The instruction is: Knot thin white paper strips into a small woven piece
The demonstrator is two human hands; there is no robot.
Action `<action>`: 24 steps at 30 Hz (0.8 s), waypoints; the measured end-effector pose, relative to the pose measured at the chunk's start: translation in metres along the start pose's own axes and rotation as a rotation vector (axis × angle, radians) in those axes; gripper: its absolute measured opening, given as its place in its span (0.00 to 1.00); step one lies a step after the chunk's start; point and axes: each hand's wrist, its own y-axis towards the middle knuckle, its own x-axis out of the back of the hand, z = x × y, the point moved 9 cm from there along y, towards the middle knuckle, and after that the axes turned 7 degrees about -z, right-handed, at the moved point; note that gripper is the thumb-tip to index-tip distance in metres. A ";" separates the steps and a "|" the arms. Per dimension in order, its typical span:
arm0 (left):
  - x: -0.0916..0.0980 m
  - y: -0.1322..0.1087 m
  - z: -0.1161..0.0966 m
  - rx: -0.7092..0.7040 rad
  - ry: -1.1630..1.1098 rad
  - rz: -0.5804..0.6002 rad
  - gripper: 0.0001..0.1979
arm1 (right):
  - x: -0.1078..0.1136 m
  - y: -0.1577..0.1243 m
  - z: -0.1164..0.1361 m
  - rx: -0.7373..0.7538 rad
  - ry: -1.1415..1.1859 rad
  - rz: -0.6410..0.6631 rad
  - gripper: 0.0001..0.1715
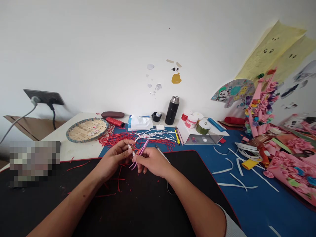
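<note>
My left hand (117, 154) pinches a slim white strip or stick (131, 149) between thumb and fingers. Close beside it, my right hand (153, 162) is closed around pink tweezers (142, 148), whose fine curved tips point down toward me. A bit of red cord (137, 150) shows between the two hands; which fingers grip it I cannot tell. Both hands are above the black mat (138, 210), where cut pieces of red cord (105, 195) lie. Just past the right hand, a thin pointed metal tool (161, 153) is partly hidden.
Red cords (118, 138) and white cords (155, 135) lie behind the hands, near a red thread spool (115, 122). A woven basket (87, 130) is at left. A black flask (172, 111) and a white box (195, 135) stand by the wall. Pink paper flowers (293, 164) crowd the right.
</note>
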 end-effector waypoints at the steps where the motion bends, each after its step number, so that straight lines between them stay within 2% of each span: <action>1: 0.001 0.000 0.000 0.001 -0.010 -0.009 0.20 | 0.001 0.000 0.001 0.003 -0.012 -0.010 0.09; 4: 0.003 0.001 0.003 0.030 -0.052 -0.053 0.22 | 0.003 -0.002 0.003 0.020 -0.056 -0.047 0.09; 7: 0.006 0.001 0.013 0.117 -0.083 -0.085 0.22 | 0.002 -0.002 0.004 0.041 -0.093 -0.066 0.08; 10: 0.005 -0.001 0.019 0.182 -0.080 -0.072 0.17 | 0.005 -0.003 0.006 0.071 -0.151 -0.100 0.09; 13: 0.001 -0.003 0.021 0.210 -0.055 -0.021 0.17 | 0.010 -0.004 0.008 0.098 -0.189 -0.148 0.09; 16: -0.001 -0.005 0.020 0.203 -0.043 0.007 0.16 | 0.013 -0.005 0.008 0.102 -0.218 -0.167 0.10; 19: 0.003 -0.003 0.016 0.150 -0.058 -0.035 0.13 | 0.013 -0.005 0.010 0.137 -0.312 -0.180 0.11; 24: 0.004 -0.002 0.016 0.149 -0.030 -0.034 0.15 | 0.013 -0.007 0.015 0.169 -0.443 -0.212 0.11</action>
